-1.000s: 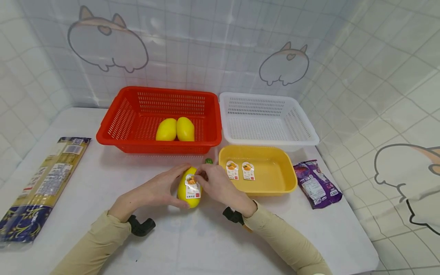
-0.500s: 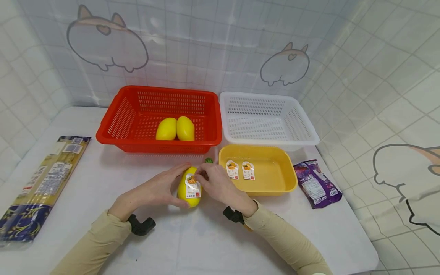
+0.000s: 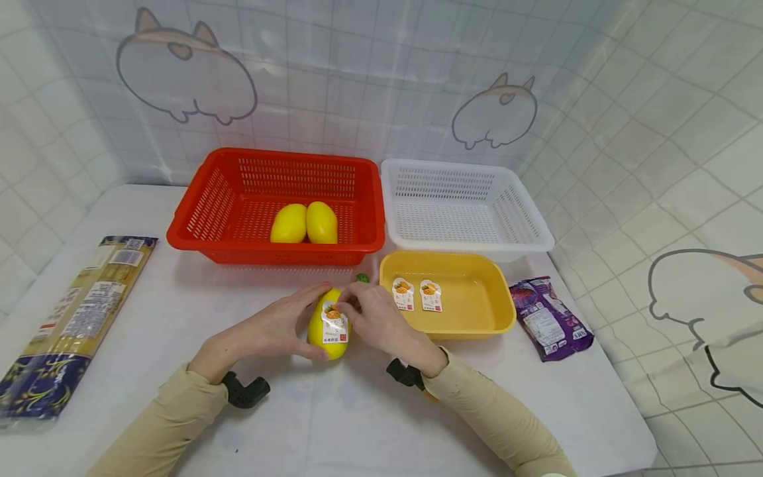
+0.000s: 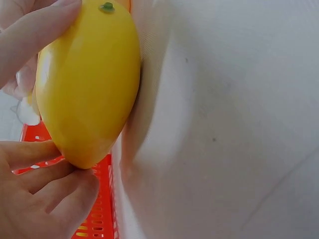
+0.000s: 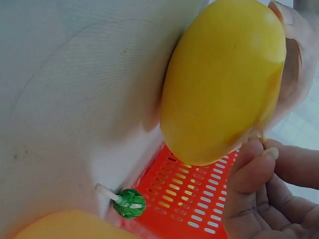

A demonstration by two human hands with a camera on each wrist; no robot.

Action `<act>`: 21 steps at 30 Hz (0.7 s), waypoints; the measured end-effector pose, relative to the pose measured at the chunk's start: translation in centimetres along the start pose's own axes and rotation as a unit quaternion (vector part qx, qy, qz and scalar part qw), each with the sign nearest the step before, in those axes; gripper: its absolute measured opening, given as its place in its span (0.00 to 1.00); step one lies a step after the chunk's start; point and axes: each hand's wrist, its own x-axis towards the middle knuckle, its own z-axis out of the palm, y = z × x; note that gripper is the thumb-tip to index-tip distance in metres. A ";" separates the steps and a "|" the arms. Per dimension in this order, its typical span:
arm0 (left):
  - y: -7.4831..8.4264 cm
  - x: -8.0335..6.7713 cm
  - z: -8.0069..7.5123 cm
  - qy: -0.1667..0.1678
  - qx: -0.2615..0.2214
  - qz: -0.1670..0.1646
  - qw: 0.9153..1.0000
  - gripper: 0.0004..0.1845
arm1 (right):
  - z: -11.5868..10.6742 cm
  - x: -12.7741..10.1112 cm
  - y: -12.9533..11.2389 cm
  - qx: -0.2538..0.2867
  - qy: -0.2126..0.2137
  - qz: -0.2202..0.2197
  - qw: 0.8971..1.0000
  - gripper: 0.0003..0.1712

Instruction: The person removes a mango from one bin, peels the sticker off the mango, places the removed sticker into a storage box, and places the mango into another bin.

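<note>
Yellow mango [image 3: 327, 324] is held on the table just in front of the red basket [image 3: 197, 225], long axis pointing toward it. It is cradled by the left hand [image 3: 271, 328], while its label's [image 3: 333, 324] top edge is pinched by the right hand [image 3: 372, 318].

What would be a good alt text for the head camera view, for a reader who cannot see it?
Two hands hold a yellow mango on a white table: the left hand grips its side, the right hand pinches its label. Behind are a red basket holding two mangoes, a white basket and a yellow tray.
</note>
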 end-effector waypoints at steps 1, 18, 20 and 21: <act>0.0 0.0 0.0 -0.001 -0.001 0.001 1.000 0.65 | -0.1 -0.1 -0.1 0.002 0.003 0.000 1.000 0.03; 0.1 0.0 0.1 -0.006 0.003 -0.008 1.000 0.65 | -0.7 -0.6 -1.1 0.021 0.008 -0.003 1.000 0.04; 0.1 0.0 0.1 -0.006 0.003 -0.009 1.000 0.65 | -0.7 -0.6 -1.2 0.023 0.011 -0.004 1.000 0.04; 0.1 0.0 0.1 -0.007 0.002 -0.010 1.000 0.65 | -0.8 -0.7 -1.3 0.023 0.012 -0.005 1.000 0.04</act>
